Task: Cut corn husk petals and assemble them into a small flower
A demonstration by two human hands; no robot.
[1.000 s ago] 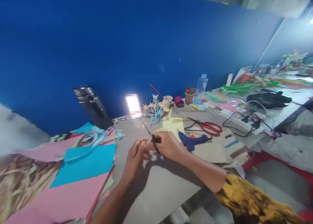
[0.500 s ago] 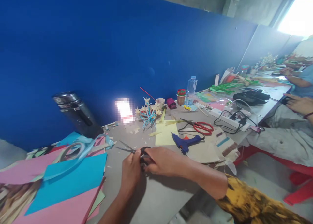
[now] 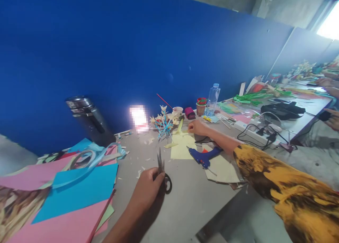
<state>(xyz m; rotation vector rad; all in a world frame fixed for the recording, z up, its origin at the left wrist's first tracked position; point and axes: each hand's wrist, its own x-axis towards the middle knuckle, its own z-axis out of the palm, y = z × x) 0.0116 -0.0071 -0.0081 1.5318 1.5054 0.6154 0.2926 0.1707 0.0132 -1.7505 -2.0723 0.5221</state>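
Note:
My left hand (image 3: 149, 184) is closed around black-handled scissors (image 3: 160, 161), whose blades point away from me, close together. Farther out, my right hand (image 3: 197, 127) reaches over the far right part of a pale yellow sheet (image 3: 182, 149). Its fingers are curled; whatever lies in them is hidden. A yellow-green strip (image 3: 180, 124) is just left of that hand. Behind the sheet stands a bunch of cream flowers with blue stems (image 3: 164, 124). Below my right forearm rests a blue glue gun (image 3: 202, 156) by a cream sheet (image 3: 222, 170).
Coloured sheets (image 3: 79, 191) and a tape roll (image 3: 83, 160) lie at left, before a dark flask (image 3: 91, 121). Along the blue wall stand a small pot (image 3: 201, 108) and a plastic bottle (image 3: 213, 100). A power strip (image 3: 251, 133) with cables and a co-worker's hand (image 3: 333, 119) are at right.
My right hand has left the scissors and moved out to the right, over the yellow sheet. My left hand keeps the scissors, now turned with blades pointing away. The red-handled scissors are now hidden.

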